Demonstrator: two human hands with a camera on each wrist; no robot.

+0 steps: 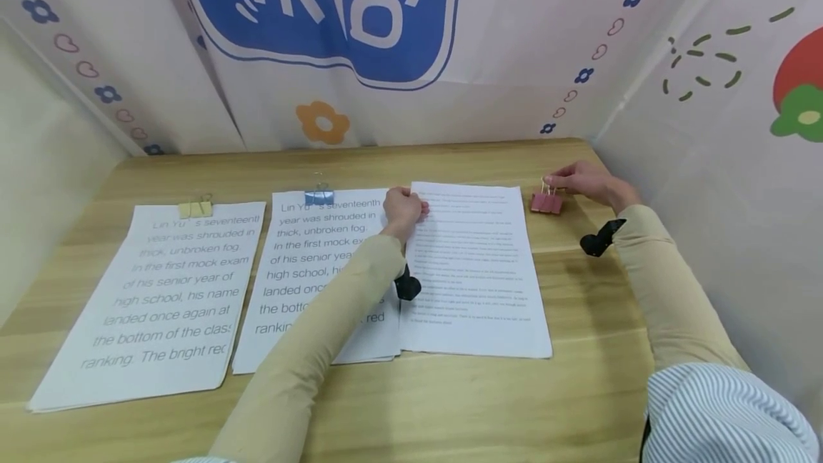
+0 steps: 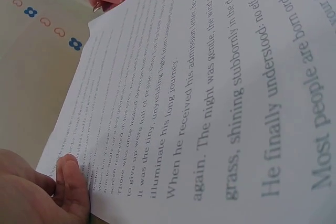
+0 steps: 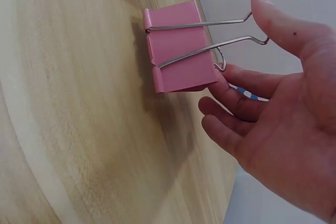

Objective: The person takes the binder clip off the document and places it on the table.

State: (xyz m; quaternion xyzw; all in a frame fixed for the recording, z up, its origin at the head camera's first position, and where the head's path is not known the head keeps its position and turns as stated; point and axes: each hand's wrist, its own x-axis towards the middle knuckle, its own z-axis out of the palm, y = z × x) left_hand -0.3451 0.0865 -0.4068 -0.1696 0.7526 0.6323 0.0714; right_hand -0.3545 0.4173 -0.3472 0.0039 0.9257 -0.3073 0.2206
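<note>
In the head view my right hand [image 1: 588, 183] holds a pink binder clip [image 1: 546, 201] by its wire handles, just off the right side of the right-hand paper stack [image 1: 476, 277]. Up close in the right wrist view, the thumb is at the ends of the two silver handles of the binder clip [image 3: 181, 51], and the index finger is behind them. That clip is apart from the sheets. My left hand [image 1: 403, 209] pinches the upper left edge of the right-hand stack. In the left wrist view its curled fingers [image 2: 73, 182] meet the paper's edge; the thumb's contact is hidden.
A middle paper stack [image 1: 302, 256] bears a blue binder clip [image 1: 319, 196] at its top and partly lies under my left forearm. Farther left, another stack [image 1: 173, 291] carries a yellow binder clip [image 1: 196, 208]. Printed fabric walls surround the wooden table [image 1: 450, 406].
</note>
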